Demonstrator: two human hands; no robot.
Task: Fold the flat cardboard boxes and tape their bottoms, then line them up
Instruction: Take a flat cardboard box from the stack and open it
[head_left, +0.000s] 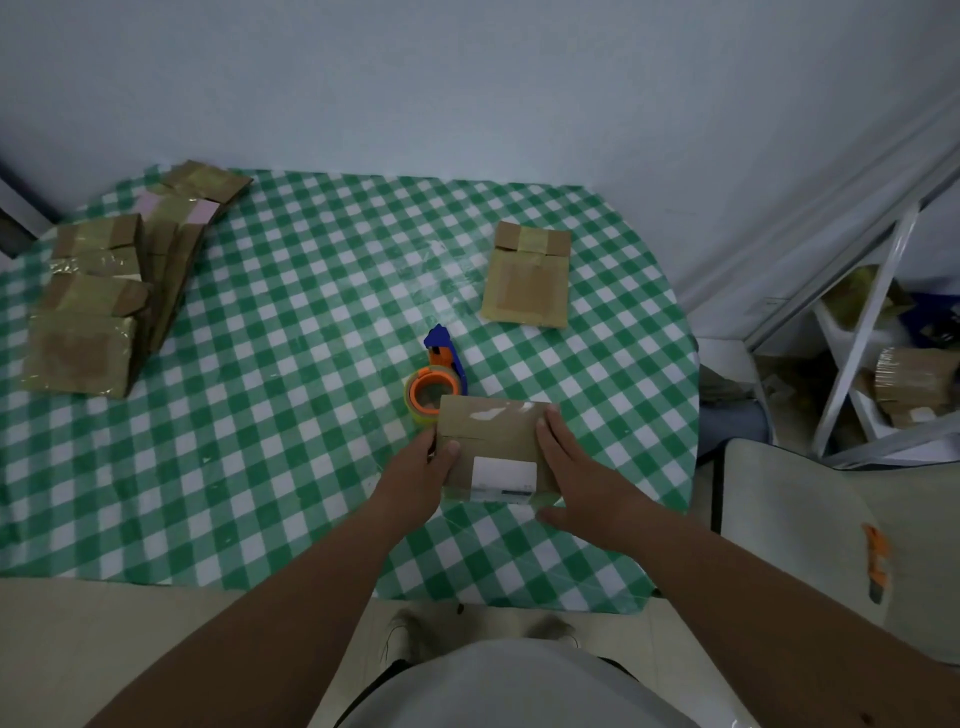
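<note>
Head view, one moment, entered as stock.

Item in hand: one cardboard box (493, 452), brown, bearing a white label and scraps of old tape, held at the near middle of the surface (260, 415), partly over the dispenser. Left hand (423, 475) grips its left edge, thumb on the face, fingers curled behind. Right hand (576, 467) lies along the right edge, fingers up the side and thumb low; it appears to grip, though the far fingers are hidden. Whether the box is flat or part-opened cannot be told.

Risks, as judged:
- Box touches or overlaps the tape dispenser (436, 384); swinging it open may knock the dispenser away or catch the box on the tape.
- Old tape and label may stiffen the creases, so the flaps fold crooked and the bottom seam gapes.
- The checked cloth looks glossy; a box pressed down for taping may slide.
- Leaning stack (88, 312) at far left may topple if the surface is jolted.

Count:
- Boxes in hand: one.
- Boxes lying alone, far right of the surface: one, the single box (527, 275), taped.
- Boxes in the stack: several, overlapping; exact number not countable.
- Tape dispensers: one, orange and blue.
- Orange-handled cutter (878, 564) on the chair (805, 519) at right: one, blurred.
- Further cardboard on the shelf (852, 332) at right: number unclear.
</note>
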